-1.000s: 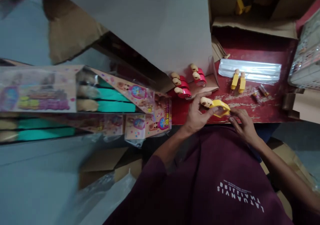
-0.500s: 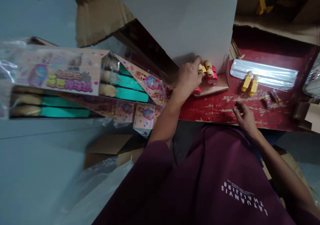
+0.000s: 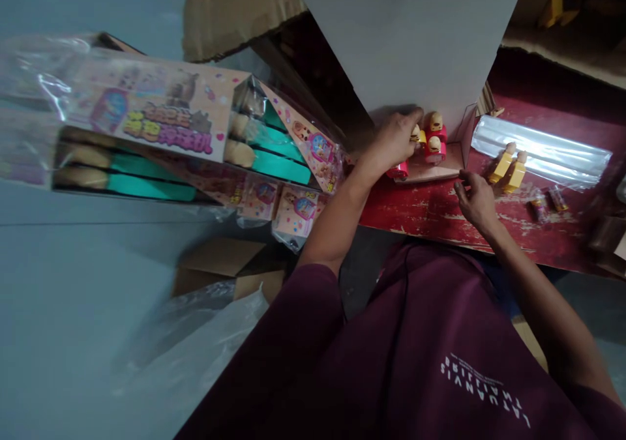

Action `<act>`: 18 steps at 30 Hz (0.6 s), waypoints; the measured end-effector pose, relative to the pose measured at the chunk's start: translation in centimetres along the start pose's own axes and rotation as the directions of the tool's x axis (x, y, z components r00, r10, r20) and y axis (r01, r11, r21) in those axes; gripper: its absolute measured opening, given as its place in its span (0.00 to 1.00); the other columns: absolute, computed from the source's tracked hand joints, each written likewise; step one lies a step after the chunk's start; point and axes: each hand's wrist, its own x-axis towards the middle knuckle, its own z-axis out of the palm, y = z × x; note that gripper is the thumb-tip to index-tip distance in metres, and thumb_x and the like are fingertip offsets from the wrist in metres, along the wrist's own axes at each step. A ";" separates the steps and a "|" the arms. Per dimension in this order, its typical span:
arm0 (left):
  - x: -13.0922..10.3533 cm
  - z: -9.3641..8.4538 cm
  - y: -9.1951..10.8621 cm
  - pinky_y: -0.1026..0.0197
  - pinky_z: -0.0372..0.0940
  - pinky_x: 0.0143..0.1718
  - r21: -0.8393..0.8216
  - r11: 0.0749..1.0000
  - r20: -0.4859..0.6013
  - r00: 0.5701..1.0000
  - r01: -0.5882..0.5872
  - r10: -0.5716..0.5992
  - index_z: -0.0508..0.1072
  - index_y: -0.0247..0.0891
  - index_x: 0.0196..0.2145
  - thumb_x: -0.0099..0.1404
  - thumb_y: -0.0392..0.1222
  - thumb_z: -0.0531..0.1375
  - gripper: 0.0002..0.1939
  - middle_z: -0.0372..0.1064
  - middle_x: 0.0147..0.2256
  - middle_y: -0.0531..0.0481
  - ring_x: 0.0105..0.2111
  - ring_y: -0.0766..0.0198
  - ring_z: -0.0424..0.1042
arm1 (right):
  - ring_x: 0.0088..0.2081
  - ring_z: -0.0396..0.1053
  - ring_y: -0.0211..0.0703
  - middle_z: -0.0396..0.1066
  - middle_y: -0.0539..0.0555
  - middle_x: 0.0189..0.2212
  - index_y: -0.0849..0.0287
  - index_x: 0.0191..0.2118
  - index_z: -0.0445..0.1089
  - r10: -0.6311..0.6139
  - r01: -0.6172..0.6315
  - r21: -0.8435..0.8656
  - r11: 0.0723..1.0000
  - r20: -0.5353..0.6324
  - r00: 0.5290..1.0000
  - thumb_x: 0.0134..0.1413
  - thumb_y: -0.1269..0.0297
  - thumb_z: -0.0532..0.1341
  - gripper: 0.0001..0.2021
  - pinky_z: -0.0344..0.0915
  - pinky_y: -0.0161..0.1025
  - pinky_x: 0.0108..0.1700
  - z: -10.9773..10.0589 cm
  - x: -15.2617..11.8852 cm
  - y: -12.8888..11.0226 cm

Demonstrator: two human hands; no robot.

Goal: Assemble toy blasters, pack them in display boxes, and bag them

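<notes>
My left hand (image 3: 397, 139) reaches over an open display box (image 3: 437, 171) at the back of the table. Its fingers are closed around a yellow toy figure (image 3: 417, 135) with a tan animal-like head, partly hidden by the hand. Beside it in the box stand red toy figures (image 3: 435, 150) with similar heads, and another red toy (image 3: 398, 171) shows below my left hand. My right hand (image 3: 475, 199) hovers by the box's front right corner, fingers loosely bent and apart, with nothing in it. Just right of it lie two yellow toy figures (image 3: 508, 169).
Clear plastic sleeves (image 3: 542, 150) and two small wrapped pieces (image 3: 548, 203) lie on the worn red table (image 3: 411, 208). At left, printed boxes (image 3: 161, 111) hold turquoise toys under plastic film. A large white panel (image 3: 415, 36) rises behind; an open carton (image 3: 220, 261) sits below.
The view has shifted, so the table appears farther right. My right hand has come closer to the display box. My left hand stays over the box, and the red figures beside it now show more separately.
</notes>
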 end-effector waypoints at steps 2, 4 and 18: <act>0.2 -0.3 0.2 0.55 0.66 0.47 -0.002 1.000 0.008 1.000 0.014 -0.014 0.70 0.38 0.53 0.63 0.33 0.62 0.20 0.77 0.44 0.41 0.47 0.51 0.75 | 0.50 0.70 0.59 0.74 0.68 0.50 0.66 0.57 0.70 -0.018 0.019 -0.076 0.997 0.013 1.000 0.64 0.60 0.54 0.22 0.68 0.55 0.54 0.6 1.0 0.2; 0.4 -0.7 0.4 0.55 0.66 0.47 0.007 1.000 0.014 0.999 0.031 -0.031 0.70 0.37 0.53 0.62 0.33 0.63 0.20 0.76 0.45 0.41 0.48 0.50 0.75 | 0.52 0.68 0.62 0.73 0.70 0.50 0.69 0.58 0.69 -0.021 0.027 -0.144 0.989 0.039 0.999 0.64 0.62 0.53 0.22 0.65 0.57 0.57 1.1 1.9 0.5; 1.5 1.3 0.7 0.48 0.66 0.51 0.105 0.994 0.038 0.999 0.033 -0.037 0.69 0.35 0.57 0.63 0.35 0.63 0.24 0.74 0.45 0.37 0.50 0.45 0.73 | 0.46 0.65 0.58 0.76 0.66 0.44 0.64 0.50 0.74 -0.028 0.057 -0.314 0.948 0.094 0.995 0.67 0.64 0.50 0.17 0.62 0.51 0.50 1.2 3.7 1.4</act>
